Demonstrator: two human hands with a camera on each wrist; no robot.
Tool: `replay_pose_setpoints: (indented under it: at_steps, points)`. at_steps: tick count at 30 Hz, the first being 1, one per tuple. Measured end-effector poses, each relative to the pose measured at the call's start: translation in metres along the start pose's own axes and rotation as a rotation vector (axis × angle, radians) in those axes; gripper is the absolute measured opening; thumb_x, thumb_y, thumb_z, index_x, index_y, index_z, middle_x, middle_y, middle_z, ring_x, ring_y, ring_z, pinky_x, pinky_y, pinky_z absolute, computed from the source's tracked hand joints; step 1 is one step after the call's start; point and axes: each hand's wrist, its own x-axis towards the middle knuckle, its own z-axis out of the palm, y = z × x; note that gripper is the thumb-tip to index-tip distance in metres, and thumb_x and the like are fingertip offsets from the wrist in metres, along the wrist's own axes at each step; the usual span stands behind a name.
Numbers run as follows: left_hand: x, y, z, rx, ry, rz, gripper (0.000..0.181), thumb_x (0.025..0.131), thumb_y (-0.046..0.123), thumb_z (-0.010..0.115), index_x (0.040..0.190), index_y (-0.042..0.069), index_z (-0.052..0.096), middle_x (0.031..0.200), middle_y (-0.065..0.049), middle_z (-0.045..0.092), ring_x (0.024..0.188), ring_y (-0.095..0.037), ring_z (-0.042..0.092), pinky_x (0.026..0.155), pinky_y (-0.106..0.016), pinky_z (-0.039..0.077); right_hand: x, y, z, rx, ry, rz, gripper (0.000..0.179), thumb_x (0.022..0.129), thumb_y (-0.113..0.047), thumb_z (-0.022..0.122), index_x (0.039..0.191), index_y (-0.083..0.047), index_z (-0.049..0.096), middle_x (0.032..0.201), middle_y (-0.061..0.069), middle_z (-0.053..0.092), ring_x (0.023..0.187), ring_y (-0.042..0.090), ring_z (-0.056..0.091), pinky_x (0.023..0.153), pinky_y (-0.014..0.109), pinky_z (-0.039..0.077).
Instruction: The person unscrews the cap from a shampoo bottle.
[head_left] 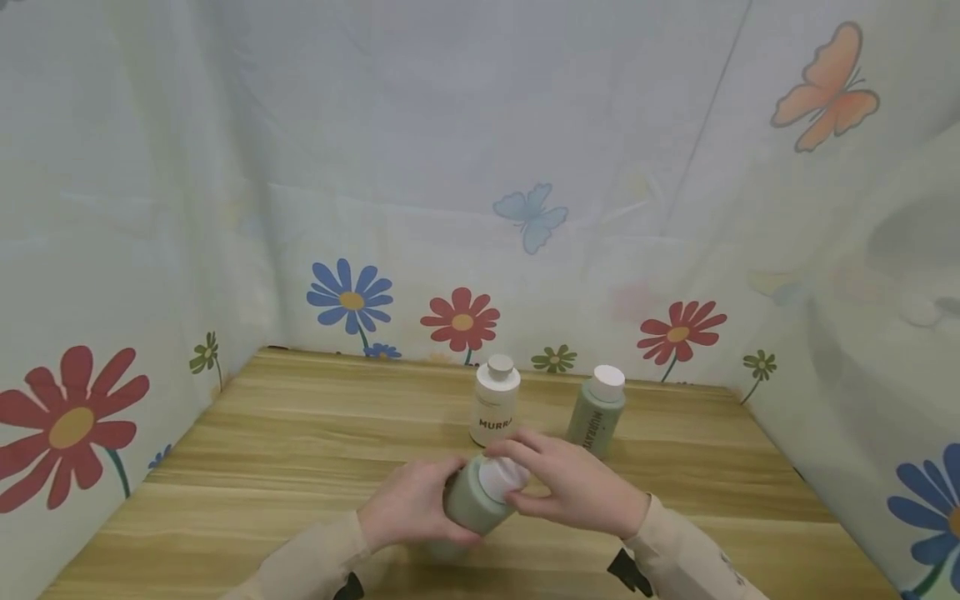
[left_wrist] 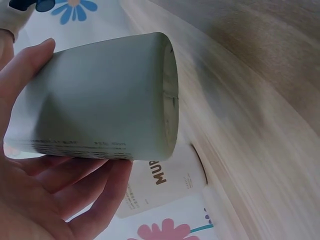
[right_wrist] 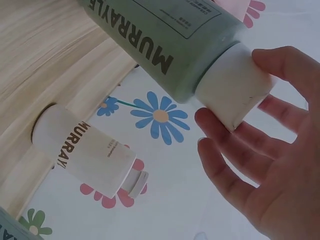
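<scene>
Fingers of your left hand (head_left: 412, 504) wrap the body of a green bottle (head_left: 476, 500); those of your right hand (head_left: 573, 485) pinch its white cap (right_wrist: 235, 82) between thumb and fingertips. You have the bottle tilted above the near part of the wooden surface (head_left: 300, 433), cap end toward your right. From the head view, most left fingers are hidden behind the body, and no lettering shows. Left wrist view: recessed base visible, cap out of sight, fine print along one side too small to read. Right wrist view: base end cut off, "MURRAYLE" in dark capitals, boxed small text running off the top edge. Green is pale and matt; the cap carries small dark marks near its rim. Beyond your hands a white bottle (head_left: 495, 408) stands upright, its lettering partly covered by your right hand. Right of it, a second green bottle (head_left: 597, 412), its foot hidden behind that hand.
</scene>
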Motion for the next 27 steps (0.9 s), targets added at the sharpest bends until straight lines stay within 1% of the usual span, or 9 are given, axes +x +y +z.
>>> replay_pose_setpoints:
  at_steps: [3,5,8,10,12,16,19,24,27]
  points:
    - [0.0001,-0.0001,0.0001,-0.001,-0.002,-0.002,0.069,0.062,0.052,0.085,0.115,0.016,0.061,0.098,0.006,0.070,0.080,-0.001,0.060,0.069,-0.021,0.049,0.0003,-0.0012,-0.0011,0.003,-0.007,0.012,0.051,0.085,-0.024,0.073,0.132,-0.014,0.054,0.126,-0.003,0.060,0.102,0.009,0.062,0.088,0.027,0.054]
    - [0.0002,-0.0004,0.0003,0.006,0.001,-0.001,0.069,0.061,0.053,0.085,0.115,0.017,0.061,0.098,0.007,0.069,0.080,0.000,0.060,0.068,-0.021,0.049,0.0009,-0.0026,-0.0019,0.003,-0.011,0.049,0.054,0.087,-0.030,0.072,0.134,-0.016,0.052,0.127,-0.003,0.061,0.101,0.009,0.063,0.087,0.028,0.054]
    - [0.0005,-0.0003,-0.0001,0.012,0.002,-0.003,0.069,0.061,0.053,0.085,0.115,0.017,0.061,0.098,0.007,0.069,0.080,-0.001,0.060,0.069,-0.022,0.049,0.0025,-0.0044,-0.0029,-0.015,-0.011,0.124,0.054,0.089,-0.042,0.067,0.136,-0.020,0.050,0.125,-0.004,0.063,0.098,0.007,0.063,0.082,0.028,0.054]
    - [0.0010,0.0001,-0.0006,0.019,0.004,-0.003,0.070,0.061,0.053,0.085,0.115,0.017,0.061,0.099,0.007,0.069,0.081,-0.001,0.060,0.069,-0.022,0.050,0.0032,-0.0049,-0.0034,-0.035,-0.009,0.156,0.051,0.091,-0.048,0.063,0.133,-0.022,0.052,0.119,-0.005,0.065,0.093,0.006,0.063,0.077,0.027,0.054]
    - [0.0006,0.0004,-0.0011,0.024,0.005,-0.003,0.070,0.061,0.052,0.086,0.116,0.017,0.061,0.099,0.007,0.069,0.081,-0.002,0.060,0.070,-0.023,0.050,0.0036,-0.0053,-0.0032,-0.041,-0.013,0.162,0.047,0.091,-0.049,0.061,0.128,-0.021,0.055,0.113,-0.006,0.066,0.087,0.004,0.061,0.073,0.025,0.053]
    - [0.0002,0.0003,-0.0013,0.021,0.000,0.005,0.069,0.061,0.050,0.086,0.117,0.018,0.061,0.101,0.007,0.070,0.083,-0.002,0.061,0.071,-0.023,0.050,0.0034,-0.0057,-0.0027,-0.022,-0.034,0.144,0.039,0.091,-0.046,0.062,0.118,-0.018,0.059,0.103,-0.007,0.065,0.081,0.002,0.058,0.069,0.020,0.051]
    - [0.0000,0.0000,-0.0019,0.011,-0.017,0.003,0.069,0.063,0.049,0.085,0.118,0.018,0.060,0.102,0.006,0.070,0.084,-0.002,0.061,0.071,-0.023,0.050,0.0027,-0.0058,-0.0029,-0.010,-0.050,0.116,0.035,0.091,-0.039,0.066,0.117,-0.016,0.060,0.105,-0.006,0.064,0.083,0.002,0.059,0.071,0.018,0.052]
    - [-0.0016,0.0001,-0.0020,0.019,-0.024,0.013,0.066,0.062,0.048,0.086,0.116,0.018,0.060,0.099,0.006,0.070,0.081,-0.001,0.060,0.069,-0.022,0.049,0.0005,-0.0042,-0.0019,-0.036,-0.040,-0.002,0.035,0.086,-0.024,0.071,0.119,-0.016,0.060,0.110,-0.006,0.061,0.092,0.004,0.061,0.078,0.017,0.053]
    - [-0.0024,-0.0005,-0.0014,0.022,-0.020,0.017,0.066,0.062,0.048,0.086,0.115,0.018,0.061,0.098,0.007,0.070,0.080,0.000,0.059,0.069,-0.021,0.048,0.0006,-0.0031,-0.0011,-0.071,-0.022,-0.071,0.037,0.083,-0.020,0.071,0.118,-0.016,0.059,0.110,-0.007,0.061,0.094,0.005,0.060,0.080,0.017,0.052]
